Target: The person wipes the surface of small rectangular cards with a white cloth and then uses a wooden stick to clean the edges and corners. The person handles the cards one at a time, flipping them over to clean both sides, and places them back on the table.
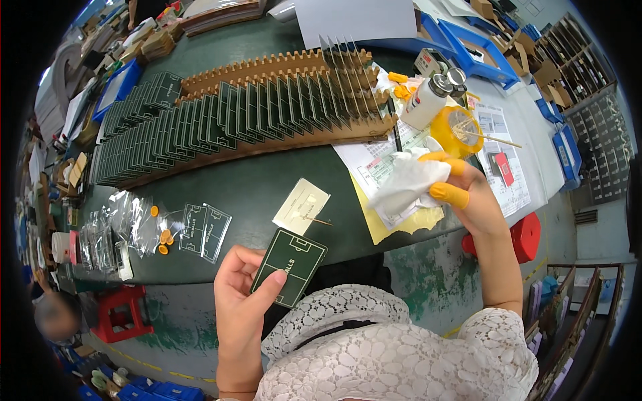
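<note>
Between the thumb and fingers of my left hand (242,287) is a dark green card (289,264) with white line markings, tilted toward me just off the table's near edge. Yellow finger cots cover some fingertips of my right hand (471,197). Those fingers pinch a crumpled white wiping cloth (403,185) above the papers on the right. Just beyond the green card lies a cream card (301,206) with a thin wooden stick (317,220) across it. Two similar green cards in clear sleeves (205,230) rest left of my left hand.
Slotted wooden racks (267,146) hold rows of green cards across the table. Orange finger cots (165,236) and clear plastic bags (130,212) lie at left. A white bottle (426,101) and a yellow tape roll (452,137) stand at right. Red stools (525,238) sit below.
</note>
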A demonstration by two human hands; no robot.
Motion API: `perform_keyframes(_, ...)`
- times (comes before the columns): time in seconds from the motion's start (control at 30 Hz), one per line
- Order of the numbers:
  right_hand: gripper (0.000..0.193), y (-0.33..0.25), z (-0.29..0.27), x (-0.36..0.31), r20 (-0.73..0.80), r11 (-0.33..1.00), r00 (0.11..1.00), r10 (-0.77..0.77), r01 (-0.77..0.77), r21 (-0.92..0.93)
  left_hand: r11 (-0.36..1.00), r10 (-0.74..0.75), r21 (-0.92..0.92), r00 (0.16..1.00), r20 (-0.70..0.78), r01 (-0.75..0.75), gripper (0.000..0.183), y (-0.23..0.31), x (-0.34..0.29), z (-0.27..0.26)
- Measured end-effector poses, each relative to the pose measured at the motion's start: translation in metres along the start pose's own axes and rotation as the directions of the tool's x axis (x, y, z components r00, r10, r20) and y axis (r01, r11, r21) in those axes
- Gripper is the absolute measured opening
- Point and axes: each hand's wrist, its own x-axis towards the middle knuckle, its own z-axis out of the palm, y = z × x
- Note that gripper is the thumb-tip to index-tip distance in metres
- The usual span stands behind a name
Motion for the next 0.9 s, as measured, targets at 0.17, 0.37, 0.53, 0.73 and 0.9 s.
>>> perform_keyframes(0.17,0.052,-0.014,0.026,0.001,-0.065,0.926,0.951,-0.303,0.310,0.216,0.998,-0.052,-0.038,0.999,-0.010,0.051,0.015,0.006,0.000,0.004)
perform_keyframes(0.37,0.023,-0.028,0.069,-0.010,0.073,0.736,0.840,-0.537,0.510,-0.446,0.996,-0.017,-0.087,1.000,0.003,0.017,0.019,0.004,-0.003,-0.004)
perform_keyframes(0.53,0.023,-0.033,0.090,-0.006,0.518,-0.008,0.553,-0.653,0.678,-0.735,0.990,-0.015,-0.138,0.999,0.034,0.020,0.021,-0.001,-0.003,-0.006)
perform_keyframes(0.73,0.016,-0.021,0.095,-0.008,0.619,-0.220,0.422,-0.662,0.680,-0.700,0.989,-0.023,-0.142,0.997,0.079,0.034,0.024,-0.004,-0.001,-0.006)
perform_keyframes(0.9,0.012,-0.014,0.102,-0.007,0.642,-0.255,0.375,-0.669,0.696,-0.671,0.992,0.027,-0.128,0.997,0.072,-0.017,0.027,-0.008,-0.002,-0.004)
